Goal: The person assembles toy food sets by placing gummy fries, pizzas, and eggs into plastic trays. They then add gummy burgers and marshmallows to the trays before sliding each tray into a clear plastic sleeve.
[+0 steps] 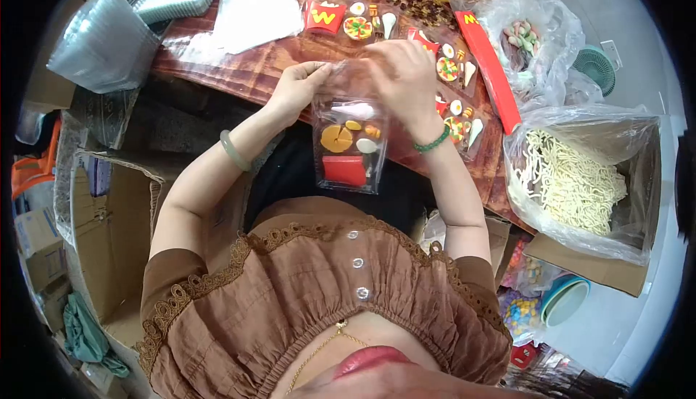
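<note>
My left hand pinches the upper edge of a clear plastic package between thumb and fingers. The package hangs in front of the table edge. Inside it show the backs of miniature food pieces: a red block, a round tan disc, a white oval and small orange bits. At the package's top right is my right hand, its fingers curled and smeared by motion. Just beyond the hands lies a filled clear tray with a red fries box, a small pizza and an egg.
More filled trays lie to the right, beside a long red strip. A plastic-lined box of cream-coloured strands stands at the right. Stacked clear trays and white sheets sit at the left; an open carton is below.
</note>
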`<state>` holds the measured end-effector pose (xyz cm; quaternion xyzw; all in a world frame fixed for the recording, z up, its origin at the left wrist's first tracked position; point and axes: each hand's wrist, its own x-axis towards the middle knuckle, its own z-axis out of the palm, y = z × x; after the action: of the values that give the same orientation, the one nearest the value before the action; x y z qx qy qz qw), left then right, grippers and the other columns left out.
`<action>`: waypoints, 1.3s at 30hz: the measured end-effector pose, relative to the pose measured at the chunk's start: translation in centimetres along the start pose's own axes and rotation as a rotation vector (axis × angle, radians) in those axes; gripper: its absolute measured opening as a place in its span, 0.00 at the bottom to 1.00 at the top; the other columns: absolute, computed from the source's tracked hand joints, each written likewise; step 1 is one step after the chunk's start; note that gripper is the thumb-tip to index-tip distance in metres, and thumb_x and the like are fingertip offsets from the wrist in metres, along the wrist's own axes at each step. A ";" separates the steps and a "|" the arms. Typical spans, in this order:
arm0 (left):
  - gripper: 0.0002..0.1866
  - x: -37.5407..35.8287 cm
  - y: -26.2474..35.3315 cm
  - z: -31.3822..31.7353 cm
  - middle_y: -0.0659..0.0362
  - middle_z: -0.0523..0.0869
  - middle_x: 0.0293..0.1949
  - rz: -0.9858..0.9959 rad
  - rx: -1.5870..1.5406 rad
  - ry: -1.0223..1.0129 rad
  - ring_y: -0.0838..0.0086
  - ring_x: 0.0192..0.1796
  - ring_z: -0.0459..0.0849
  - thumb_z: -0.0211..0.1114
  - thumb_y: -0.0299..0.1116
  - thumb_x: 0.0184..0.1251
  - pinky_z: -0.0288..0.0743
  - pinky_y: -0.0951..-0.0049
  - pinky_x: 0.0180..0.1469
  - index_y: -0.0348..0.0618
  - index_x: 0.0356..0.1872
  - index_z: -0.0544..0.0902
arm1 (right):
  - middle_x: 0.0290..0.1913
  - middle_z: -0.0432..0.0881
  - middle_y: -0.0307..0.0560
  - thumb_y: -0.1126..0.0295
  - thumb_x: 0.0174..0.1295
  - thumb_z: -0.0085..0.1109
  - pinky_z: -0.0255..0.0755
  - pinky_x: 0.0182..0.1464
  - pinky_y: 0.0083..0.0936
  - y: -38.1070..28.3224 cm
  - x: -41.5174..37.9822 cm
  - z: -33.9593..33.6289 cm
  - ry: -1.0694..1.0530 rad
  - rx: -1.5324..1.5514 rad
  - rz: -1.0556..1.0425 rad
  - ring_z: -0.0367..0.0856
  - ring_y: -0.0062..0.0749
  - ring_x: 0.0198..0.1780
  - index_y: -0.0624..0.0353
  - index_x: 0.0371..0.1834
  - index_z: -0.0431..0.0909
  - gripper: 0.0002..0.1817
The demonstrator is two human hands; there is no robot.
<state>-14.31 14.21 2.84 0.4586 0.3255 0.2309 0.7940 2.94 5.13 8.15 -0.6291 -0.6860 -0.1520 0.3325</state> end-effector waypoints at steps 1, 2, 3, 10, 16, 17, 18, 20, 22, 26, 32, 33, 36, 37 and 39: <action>0.15 -0.4 0.3 0.6 0.56 0.85 0.44 0.013 -0.009 -0.002 0.74 0.41 0.85 0.55 0.33 0.75 0.80 0.76 0.45 0.32 0.54 0.77 | 0.35 0.81 0.38 0.64 0.53 0.65 0.68 0.46 0.32 -0.4 0.7 0.6 -0.036 0.085 -0.151 0.77 0.34 0.42 0.52 0.35 0.81 0.09; 0.15 0.0 -0.2 0.3 0.56 0.85 0.44 0.011 -0.006 -0.005 0.74 0.41 0.85 0.55 0.33 0.75 0.80 0.76 0.45 0.32 0.54 0.77 | 0.35 0.81 0.37 0.66 0.54 0.64 0.68 0.45 0.31 -1.0 0.9 1.3 -0.113 0.064 -0.170 0.77 0.33 0.42 0.53 0.35 0.82 0.07; 0.15 0.3 -0.5 0.1 0.56 0.84 0.44 0.029 -0.021 -0.062 0.74 0.43 0.84 0.54 0.32 0.74 0.79 0.76 0.47 0.31 0.53 0.77 | 0.36 0.81 0.37 0.67 0.54 0.64 0.68 0.44 0.30 -1.5 1.3 2.0 -0.187 0.043 -0.191 0.77 0.32 0.42 0.53 0.34 0.82 0.06; 0.12 -1.1 -0.4 -1.2 0.57 0.83 0.47 0.005 -0.135 -0.163 0.79 0.50 0.80 0.53 0.26 0.73 0.74 0.77 0.54 0.30 0.52 0.76 | 0.34 0.80 0.35 0.68 0.54 0.61 0.67 0.44 0.29 -1.6 1.8 3.5 -0.249 0.019 -0.308 0.77 0.32 0.41 0.53 0.35 0.81 0.06; 0.12 -2.4 1.9 0.3 0.57 0.83 0.46 0.062 0.104 -0.201 0.79 0.49 0.80 0.54 0.26 0.72 0.74 0.77 0.55 0.30 0.52 0.77 | 0.34 0.80 0.39 0.71 0.55 0.60 0.67 0.43 0.30 -1.8 2.9 2.5 -0.324 -0.053 -0.331 0.77 0.33 0.41 0.56 0.33 0.76 0.05; 0.12 -2.4 1.6 0.3 0.57 0.83 0.46 0.058 0.103 -0.205 0.79 0.49 0.80 0.54 0.26 0.72 0.74 0.77 0.55 0.30 0.52 0.77 | 0.34 0.80 0.39 0.71 0.55 0.60 0.67 0.43 0.30 -1.6 2.7 2.6 -0.326 -0.055 -0.326 0.77 0.33 0.41 0.56 0.33 0.76 0.05; 0.13 -2.3 1.3 0.3 0.56 0.84 0.47 0.078 0.088 -0.183 0.78 0.49 0.81 0.54 0.26 0.72 0.74 0.77 0.55 0.30 0.53 0.77 | 0.34 0.79 0.42 0.72 0.56 0.59 0.69 0.42 0.31 -1.2 2.5 2.8 -0.290 0.033 -0.284 0.78 0.35 0.40 0.57 0.34 0.75 0.05; 0.14 -2.0 1.2 0.3 0.55 0.84 0.48 0.100 0.071 -0.166 0.78 0.50 0.81 0.54 0.25 0.72 0.74 0.77 0.56 0.30 0.54 0.77 | 0.33 0.79 0.44 0.72 0.58 0.59 0.70 0.41 0.32 -0.5 2.6 2.9 -0.253 0.114 -0.241 0.78 0.37 0.38 0.59 0.34 0.75 0.04; 0.15 -2.0 1.2 0.1 0.54 0.84 0.50 0.074 0.152 -0.110 0.75 0.50 0.82 0.54 0.26 0.72 0.74 0.76 0.57 0.30 0.56 0.76 | 0.33 0.79 0.44 0.72 0.64 0.56 0.73 0.38 0.30 -0.5 2.6 2.4 -0.113 0.342 0.028 0.80 0.34 0.35 0.61 0.37 0.73 0.05; 0.14 -0.5 0.3 -1.4 0.51 0.84 0.51 0.041 -0.092 -0.092 0.70 0.53 0.83 0.52 0.26 0.73 0.78 0.71 0.57 0.31 0.55 0.77 | 0.32 0.77 0.41 0.71 0.72 0.46 0.71 0.33 0.21 1.4 4.0 -1.8 0.176 1.023 0.368 0.75 0.22 0.31 0.58 0.42 0.70 0.05; 0.15 -0.1 1.2 -1.6 0.48 0.84 0.50 -0.017 -0.126 -0.058 0.64 0.50 0.85 0.51 0.27 0.74 0.82 0.70 0.52 0.30 0.56 0.75 | 0.34 0.82 0.40 0.70 0.71 0.50 0.75 0.36 0.18 2.5 2.3 -8.8 -0.037 1.270 0.556 0.80 0.21 0.34 0.58 0.45 0.75 0.06; 0.15 0.1 1.0 -1.6 0.48 0.84 0.50 -0.020 -0.131 -0.058 0.64 0.50 0.85 0.51 0.27 0.74 0.82 0.70 0.52 0.30 0.56 0.75 | 0.30 0.78 0.35 0.68 0.69 0.54 0.64 0.31 0.11 1.0 1.8 -8.0 -0.096 0.850 0.436 0.71 0.14 0.30 0.61 0.46 0.79 0.09; 0.15 0.5 0.3 -1.4 0.49 0.85 0.48 -0.046 -0.175 -0.056 0.66 0.50 0.86 0.51 0.28 0.74 0.83 0.73 0.48 0.31 0.55 0.75 | 0.30 0.79 0.36 0.66 0.59 0.65 0.69 0.33 0.16 -1.7 1.4 -6.2 -0.491 0.491 0.152 0.76 0.20 0.32 0.57 0.43 0.82 0.11; 0.15 0.5 0.3 -1.2 0.49 0.85 0.47 -0.032 -0.126 -0.051 0.67 0.49 0.86 0.51 0.29 0.75 0.83 0.73 0.46 0.31 0.55 0.76 | 0.30 0.80 0.37 0.65 0.55 0.68 0.71 0.34 0.20 -2.7 1.5 -5.3 -0.547 0.366 0.047 0.78 0.24 0.32 0.55 0.41 0.82 0.12; 0.14 0.3 0.5 -0.7 0.50 0.85 0.46 -0.021 -0.075 -0.048 0.68 0.48 0.86 0.52 0.29 0.75 0.83 0.74 0.45 0.32 0.54 0.77 | 0.31 0.80 0.39 0.63 0.53 0.69 0.73 0.35 0.24 -3.0 0.5 -2.8 -0.558 0.235 0.005 0.79 0.29 0.35 0.54 0.39 0.82 0.13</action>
<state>-14.62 15.02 2.89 0.4304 0.3025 0.2234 0.8206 0.81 3.29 11.13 -0.6053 -0.7623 0.1078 0.2022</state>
